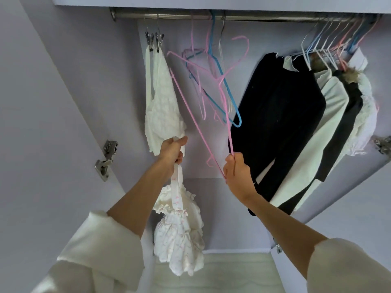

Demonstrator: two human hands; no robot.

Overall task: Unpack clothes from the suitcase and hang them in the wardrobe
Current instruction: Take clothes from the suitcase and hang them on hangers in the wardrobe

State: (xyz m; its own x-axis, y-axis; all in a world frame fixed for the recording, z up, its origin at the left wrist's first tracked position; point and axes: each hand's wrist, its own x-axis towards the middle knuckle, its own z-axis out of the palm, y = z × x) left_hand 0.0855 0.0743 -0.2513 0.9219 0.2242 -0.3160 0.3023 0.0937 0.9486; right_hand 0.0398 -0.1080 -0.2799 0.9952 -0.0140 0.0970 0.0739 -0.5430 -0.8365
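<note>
The pink wire hanger is crossing the cluster of empty pink and blue hangers hanging on the wardrobe rail, so the likeliest trouble is a snag: its hook or shoulder could be catching a neighbour and dragging it off the rail. The frilly white garment, dangling by one narrow strap, could also be slipping loose or twisting while only one hand is free to thread it.

The right hand is pinching the hanger's lower corner, fingers curled tight around the wire. The left hand is gripping the garment's strap in a closed fist, the garment hanging below it in front of the open wardrobe, not yet on a hanger. Nearby, a white top is hanging from clips.
</note>
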